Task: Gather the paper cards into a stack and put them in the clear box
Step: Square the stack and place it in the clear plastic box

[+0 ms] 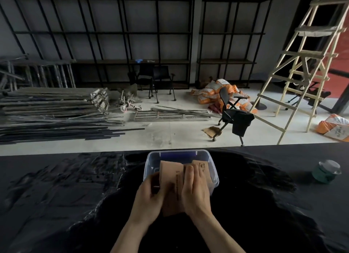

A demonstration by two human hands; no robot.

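Both hands held the paper cards [171,184] as one brown stack, approx. centred over the near wall of the clear box [151,158]. The stack's far end sat tilted inside/over the box opening; its near end projected toward the person, above the counter [56,186]. Whether the far end touched the box floor could not be told.

Left hand [149,198]: fingers clenched on the stack's left edge, thumb on top. Right hand [195,194]: fingers grasping the stack from the right, laid flat across the top face w/ fingertips reaching toward the far end. Printed dark marks were visible on the top card; text too small to read.

The box stood at the counter's far edge, lid off, w/ a blue part visible at its back wall. The counter was covered w/ a wrinkled black sheet. A green jar [325,171] w/ a clear lid stood well apart, to the right.

Background, on the floor beyond: metal bars [56,111] stacked left, a black chair [234,113] centre-right, orange sacks [211,91], a wooden ladder [306,67] right.
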